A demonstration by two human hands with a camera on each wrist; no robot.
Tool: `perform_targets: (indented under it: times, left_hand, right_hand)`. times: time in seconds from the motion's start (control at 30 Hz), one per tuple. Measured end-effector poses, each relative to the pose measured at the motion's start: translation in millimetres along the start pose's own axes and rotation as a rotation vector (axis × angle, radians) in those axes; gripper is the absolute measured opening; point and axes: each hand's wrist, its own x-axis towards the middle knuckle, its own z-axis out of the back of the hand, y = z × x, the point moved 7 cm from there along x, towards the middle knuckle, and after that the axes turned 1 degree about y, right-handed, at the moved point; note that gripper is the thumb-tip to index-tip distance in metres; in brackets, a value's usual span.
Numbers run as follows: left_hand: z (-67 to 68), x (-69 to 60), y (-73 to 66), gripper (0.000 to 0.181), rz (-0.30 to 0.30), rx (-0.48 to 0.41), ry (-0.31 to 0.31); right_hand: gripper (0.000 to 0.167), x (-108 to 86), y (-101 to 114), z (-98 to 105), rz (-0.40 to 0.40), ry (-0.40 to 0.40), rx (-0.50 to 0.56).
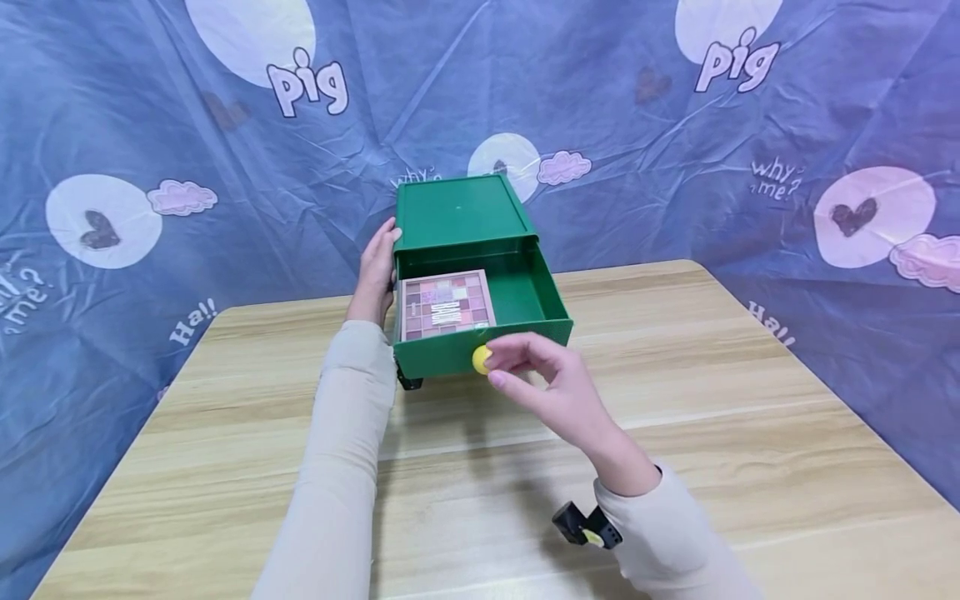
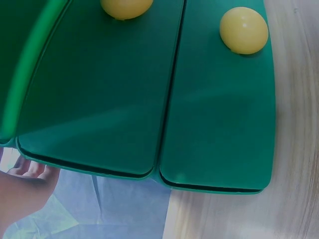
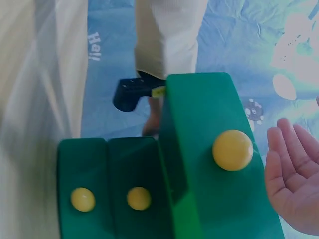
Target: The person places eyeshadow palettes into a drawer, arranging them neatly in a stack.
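Observation:
A green drawer cabinet (image 1: 461,212) stands on the table with its top drawer (image 1: 442,357) pulled out. Inside that drawer, on its left side, lies an eyeshadow palette (image 1: 444,307) with a pink frame and a grid of shades. The drawer front carries a round yellow knob (image 3: 233,150). My right hand (image 1: 551,387) is just in front of the knob, its fingers loosely bent; the right wrist view shows a small gap between them. Against the cabinet's left side rests my left hand (image 1: 377,271), partly hidden behind it in the left wrist view.
Two lower drawers, each with a yellow knob (image 2: 244,30), are closed beneath the top one. The wooden table (image 1: 675,400) extends around the cabinet. Behind it hangs a blue printed cloth (image 1: 637,208). Black wrist cameras (image 1: 587,527) sit on both forearms.

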Motion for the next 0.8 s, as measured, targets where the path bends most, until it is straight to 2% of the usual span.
perform_targets:
  times: [0.27,0.4,0.57,0.8]
  left_hand:
    - [-0.4,-0.3,-0.3,0.049,-0.012,0.014,0.006]
    - [-0.3,-0.2,-0.7,0.048,-0.014,0.014,0.005]
    - [-1.0,-0.4,-0.4,0.048,-0.005,0.015,0.014]
    - [0.7,0.6,-0.9,0.048,-0.006,0.02,0.013]
  right_hand:
    - [0.019,-18.0,-33,-17,-0.231,0.097,0.005]
    - [0.021,-23.8,-50,-25,-0.333,0.117,0.017]
    - [0.026,-25.1,-65,-28,-0.434,0.08,0.053]
    - [0.027,-18.2,-73,-27,-0.529,-0.042,0.181]
